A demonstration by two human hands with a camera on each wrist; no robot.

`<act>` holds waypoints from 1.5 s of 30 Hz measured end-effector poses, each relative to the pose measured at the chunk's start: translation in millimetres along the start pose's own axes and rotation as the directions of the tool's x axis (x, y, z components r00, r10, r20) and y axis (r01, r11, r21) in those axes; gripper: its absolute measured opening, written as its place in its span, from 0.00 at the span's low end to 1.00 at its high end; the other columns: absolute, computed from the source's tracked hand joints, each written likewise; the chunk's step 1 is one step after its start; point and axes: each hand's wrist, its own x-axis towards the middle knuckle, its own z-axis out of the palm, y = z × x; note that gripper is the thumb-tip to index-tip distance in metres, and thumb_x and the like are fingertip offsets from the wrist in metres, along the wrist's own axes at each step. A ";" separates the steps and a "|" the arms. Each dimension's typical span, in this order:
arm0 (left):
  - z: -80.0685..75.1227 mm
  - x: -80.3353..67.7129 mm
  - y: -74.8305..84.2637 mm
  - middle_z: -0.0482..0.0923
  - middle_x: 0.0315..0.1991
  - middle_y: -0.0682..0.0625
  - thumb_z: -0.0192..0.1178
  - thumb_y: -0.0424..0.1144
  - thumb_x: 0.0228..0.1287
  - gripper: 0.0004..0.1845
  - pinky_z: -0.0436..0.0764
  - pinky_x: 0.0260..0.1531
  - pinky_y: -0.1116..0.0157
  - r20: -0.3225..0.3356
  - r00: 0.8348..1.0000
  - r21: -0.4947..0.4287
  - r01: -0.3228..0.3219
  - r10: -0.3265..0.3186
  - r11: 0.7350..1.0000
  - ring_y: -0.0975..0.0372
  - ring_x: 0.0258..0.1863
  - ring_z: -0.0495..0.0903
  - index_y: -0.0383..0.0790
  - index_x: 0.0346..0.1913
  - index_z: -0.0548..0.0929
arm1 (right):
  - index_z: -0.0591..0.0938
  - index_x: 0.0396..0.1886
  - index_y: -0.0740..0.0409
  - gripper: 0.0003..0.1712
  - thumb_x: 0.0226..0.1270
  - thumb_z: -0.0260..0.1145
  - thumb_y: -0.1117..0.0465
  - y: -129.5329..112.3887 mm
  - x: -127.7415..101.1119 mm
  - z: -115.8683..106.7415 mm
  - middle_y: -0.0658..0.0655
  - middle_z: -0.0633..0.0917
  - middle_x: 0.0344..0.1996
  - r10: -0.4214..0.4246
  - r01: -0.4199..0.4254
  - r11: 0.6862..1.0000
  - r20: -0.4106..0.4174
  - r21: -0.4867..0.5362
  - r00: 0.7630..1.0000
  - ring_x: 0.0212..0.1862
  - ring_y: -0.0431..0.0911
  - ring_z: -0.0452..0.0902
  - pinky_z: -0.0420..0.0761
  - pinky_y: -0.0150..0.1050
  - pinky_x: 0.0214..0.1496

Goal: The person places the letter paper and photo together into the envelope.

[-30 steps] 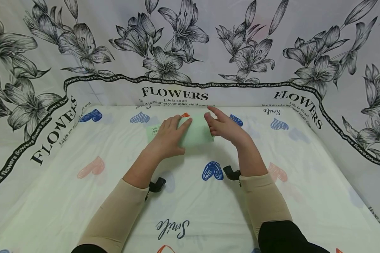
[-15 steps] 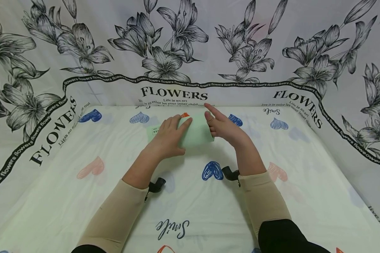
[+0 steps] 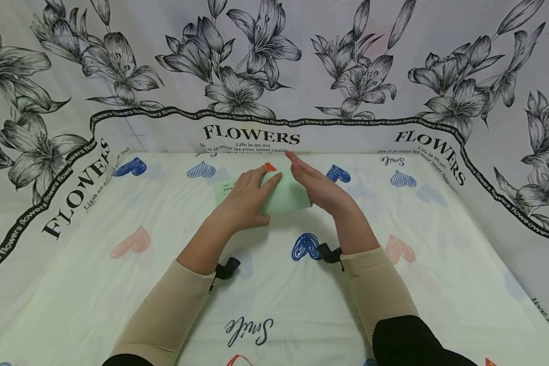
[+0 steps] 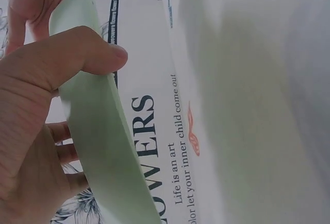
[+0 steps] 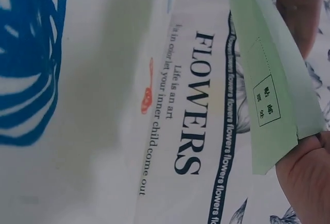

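At frame centre, the green envelope (image 3: 285, 195) is gripped by the left hand (image 3: 244, 201), thumb curled over its edge; the right hand (image 3: 317, 185), fingers straight, has been slid leftward onto it.

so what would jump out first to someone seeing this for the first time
Two hands meet over a pale green envelope in the middle of the heart-printed cloth: the left hand grips it, the right hand touches its right edge, fingers straight. Behind stands a backdrop of black lilies reading FLOWERS.
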 end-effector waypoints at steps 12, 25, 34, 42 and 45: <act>-4.3 -0.3 3.8 0.51 0.76 0.35 0.76 0.44 0.50 0.57 0.49 0.76 0.49 0.022 1.000 -0.010 -0.002 0.002 1.000 0.42 0.74 0.52 0.44 0.82 0.55 | 0.61 0.82 0.40 0.38 0.77 0.57 0.39 -10.1 -14.7 -22.7 0.60 0.71 0.70 0.016 -0.015 0.994 0.012 -0.111 1.000 0.66 0.57 0.73 0.73 0.57 0.68; 0.1 0.4 0.2 0.51 0.78 0.40 0.73 0.39 0.54 0.48 0.41 0.76 0.40 0.158 0.987 -0.096 0.013 0.003 0.995 0.45 0.78 0.49 0.58 0.79 0.65 | 0.67 0.78 0.55 0.32 0.81 0.58 0.51 -24.3 -38.3 -48.9 0.64 0.80 0.60 -0.086 0.034 0.978 -0.247 -0.208 0.965 0.59 0.58 0.79 0.78 0.55 0.63; 15.2 -2.5 -10.5 0.54 0.78 0.36 0.74 0.48 0.59 0.40 0.37 0.73 0.34 0.311 0.950 -0.127 0.066 -0.023 0.990 0.43 0.78 0.50 0.63 0.75 0.72 | 0.70 0.76 0.57 0.28 0.81 0.57 0.56 -25.4 -33.0 -44.5 0.64 0.81 0.60 -0.127 0.061 0.964 -0.249 -0.257 0.960 0.56 0.55 0.81 0.82 0.47 0.54; 22.9 -6.2 -13.8 0.50 0.81 0.38 0.71 0.44 0.60 0.36 0.33 0.73 0.35 0.476 0.877 -0.239 0.197 -0.061 0.951 0.47 0.80 0.46 0.61 0.73 0.75 | 0.72 0.75 0.54 0.27 0.81 0.58 0.55 -26.3 -29.9 -40.1 0.59 0.82 0.58 -0.123 0.047 0.960 -0.264 -0.276 0.957 0.54 0.52 0.81 0.79 0.56 0.56; 24.3 -5.5 -13.5 0.47 0.82 0.39 0.69 0.42 0.58 0.37 0.35 0.74 0.36 0.491 0.868 -0.239 0.210 -0.069 0.948 0.48 0.81 0.44 0.62 0.73 0.74 | 0.73 0.74 0.54 0.26 0.80 0.58 0.56 -26.2 -30.7 -40.5 0.59 0.82 0.57 -0.121 0.043 0.959 -0.269 -0.279 0.956 0.54 0.52 0.81 0.79 0.56 0.56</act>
